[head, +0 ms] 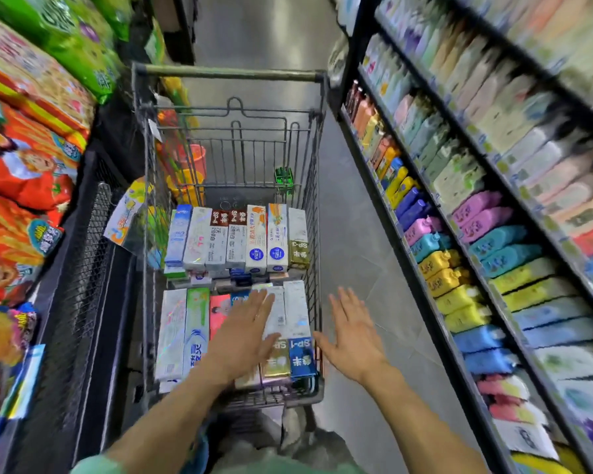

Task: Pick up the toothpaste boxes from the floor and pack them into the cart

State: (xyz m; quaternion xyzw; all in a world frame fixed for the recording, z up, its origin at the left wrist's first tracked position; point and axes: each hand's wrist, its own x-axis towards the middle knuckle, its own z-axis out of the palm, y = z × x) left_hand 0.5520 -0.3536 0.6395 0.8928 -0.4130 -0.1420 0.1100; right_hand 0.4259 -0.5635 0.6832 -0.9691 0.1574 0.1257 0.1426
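Holding nothing, both hands. Spreading flat, fingers straight, the left hand (245,331), lying low over the near row of toothpaste boxes (199,331) in the cart (317,234), maybe touching the tops, hard to tell. Hanging just outside the right wall of the cart, over the grey floor (356,241), the right hand (353,331), fingers spread wide, palm down, touching no box.

Lying straight under the left palm, the near boxes, side by side, long sides running away from the body toward the far end of the cart. Sitting beyond them, a second row of boxes (237,239), packed the same way, long sides pointing the same way too. Peeking out between the two rows, more boxes from a lower layer.

Being nearer to the boxes, the left hand. Reaching forward and a little inward, both bare arms, from the bottom of the view.

Showing no box on the bit of floor in view, so probably close to done with packing, maybe just patting the top layer flat. Needing only a small press down from the left hand for that.

Standing on the right, shelves of colourful packs (476,268). Stacking up on the left, bright snack bags (24,172).
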